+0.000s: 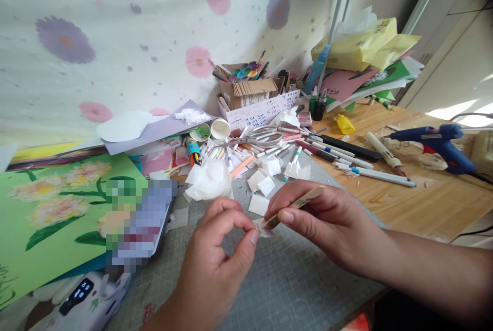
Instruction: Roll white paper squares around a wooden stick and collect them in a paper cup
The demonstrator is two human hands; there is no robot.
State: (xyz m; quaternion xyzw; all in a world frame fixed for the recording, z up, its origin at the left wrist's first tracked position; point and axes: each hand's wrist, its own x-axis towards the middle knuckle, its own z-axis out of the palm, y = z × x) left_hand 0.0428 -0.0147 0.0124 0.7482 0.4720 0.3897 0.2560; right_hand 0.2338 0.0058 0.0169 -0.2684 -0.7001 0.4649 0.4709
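The small white paper piece [265,230] is held above the cutting mat [308,282], toward the near edge of the table [431,205]. The left hand [225,256] pinches it between thumb and forefinger; the right hand [319,223] grips a flat wooden stick [298,204], its lower end at the paper. This piece seems in the middle of handling, not yet finished. Beyond it, toward the table's far edge, white paper squares [259,205] lie loose and flat, so they look still unworked. On the left side of the table, the green sheet [15,251] already carries blossoms [57,210] and leaves, which appear complete.

Near the far edge, a pale card [265,110] has handwriting in blue; "4:00" and "7:00" can be read, the rest not surely. The yellow package [358,46] at the far right corner and the stick bear printing too small to read.
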